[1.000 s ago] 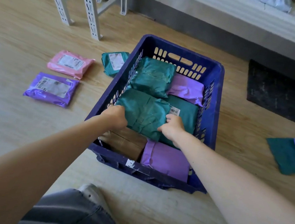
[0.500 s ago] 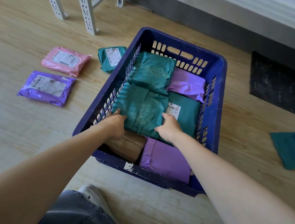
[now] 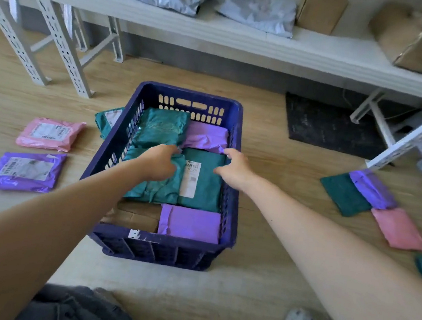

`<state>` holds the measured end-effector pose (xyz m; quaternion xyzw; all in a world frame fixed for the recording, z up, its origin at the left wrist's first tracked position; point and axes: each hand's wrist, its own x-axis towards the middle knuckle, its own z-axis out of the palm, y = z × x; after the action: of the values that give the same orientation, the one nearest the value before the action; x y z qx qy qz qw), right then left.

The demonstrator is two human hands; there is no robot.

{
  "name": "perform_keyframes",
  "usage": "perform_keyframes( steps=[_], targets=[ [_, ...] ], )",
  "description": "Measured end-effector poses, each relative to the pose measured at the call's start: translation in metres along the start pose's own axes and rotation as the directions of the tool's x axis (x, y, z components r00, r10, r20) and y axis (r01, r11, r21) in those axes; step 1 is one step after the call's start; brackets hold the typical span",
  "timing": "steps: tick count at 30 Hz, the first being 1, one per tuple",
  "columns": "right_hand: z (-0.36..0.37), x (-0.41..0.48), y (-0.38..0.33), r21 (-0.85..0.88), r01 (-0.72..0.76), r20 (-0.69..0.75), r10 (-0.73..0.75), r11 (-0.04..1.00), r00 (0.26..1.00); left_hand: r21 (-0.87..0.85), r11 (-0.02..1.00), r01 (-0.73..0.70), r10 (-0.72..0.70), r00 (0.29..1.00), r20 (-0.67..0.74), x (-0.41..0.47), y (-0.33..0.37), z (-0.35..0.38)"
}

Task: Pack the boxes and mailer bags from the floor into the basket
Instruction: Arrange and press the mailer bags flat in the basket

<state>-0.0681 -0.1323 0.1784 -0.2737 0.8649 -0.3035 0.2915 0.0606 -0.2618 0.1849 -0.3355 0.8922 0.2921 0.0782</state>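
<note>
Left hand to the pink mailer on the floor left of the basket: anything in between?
Yes. The left hand is over a teal mailer inside the basket, so its left wall rises between the hand and the pink mailer. Past the wall, only bare floor shows.

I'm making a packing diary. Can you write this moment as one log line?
left hand: on green bag in basket | right hand: open above labelled bag | floor: pink bag waiting

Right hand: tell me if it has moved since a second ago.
Yes. The right hand has shifted right and farther away, from just below the barcode label to beside the right wall of the basket.
</note>
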Motion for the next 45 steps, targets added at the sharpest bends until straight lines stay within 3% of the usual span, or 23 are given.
perform_keyframes(
  steps=[5, 9, 14, 19, 22, 28, 34, 38, 42, 45],
  targets=[
    [-0.083, -0.033, 0.025, 0.040, -0.005, -0.192, 0.013, 0.999, 0.981, -0.088, 0.988, -0.124, 0.115, 0.989, -0.095, -0.001, 0.085, 0.002],
    [-0.152, -0.051, 0.071, 0.044, -0.038, -0.258, 0.048, 0.998, 0.965, -0.234, 0.953, -0.194, 0.175, 0.980, -0.099, 0.011, 0.158, 0.020],
    [-0.231, -0.053, 0.144, 0.130, -0.113, -0.357, 0.153, 0.985, 0.921, -0.312, 0.923, -0.225, 0.231, 0.973, -0.016, 0.040, 0.240, 0.059],
    [-0.287, -0.038, 0.222, 0.270, -0.178, -0.404, 0.279, 0.946, 0.871, -0.249, 0.940, -0.235, 0.279, 0.947, 0.158, 0.089, 0.308, 0.100],
    [-0.307, -0.022, 0.272, 0.356, -0.214, -0.430, 0.363, 0.910, 0.827, -0.217, 0.944, -0.248, 0.290, 0.938, 0.191, 0.129, 0.349, 0.131],
    [-0.318, 0.042, 0.378, 0.455, -0.242, -0.447, 0.455, 0.857, 0.770, -0.161, 0.961, -0.227, 0.260, 0.937, 0.233, 0.227, 0.406, 0.214],
    [-0.286, 0.113, 0.474, 0.559, -0.275, -0.395, 0.543, 0.782, 0.741, -0.137, 0.977, -0.163, 0.200, 0.921, 0.333, 0.317, 0.410, 0.322],
    [-0.268, 0.139, 0.501, 0.600, -0.294, -0.365, 0.582, 0.744, 0.727, -0.098, 0.980, -0.172, 0.196, 0.912, 0.360, 0.357, 0.405, 0.372],
    [-0.257, 0.152, 0.517, 0.686, -0.272, -0.330, 0.621, 0.675, 0.711, -0.201, 0.953, -0.226, 0.273, 0.929, 0.251, 0.390, 0.411, 0.400],
    [-0.243, 0.169, 0.531, 0.743, -0.267, -0.274, 0.643, 0.613, 0.715, -0.251, 0.959, -0.127, 0.177, 0.966, 0.186, 0.405, 0.414, 0.413]
  ],
)
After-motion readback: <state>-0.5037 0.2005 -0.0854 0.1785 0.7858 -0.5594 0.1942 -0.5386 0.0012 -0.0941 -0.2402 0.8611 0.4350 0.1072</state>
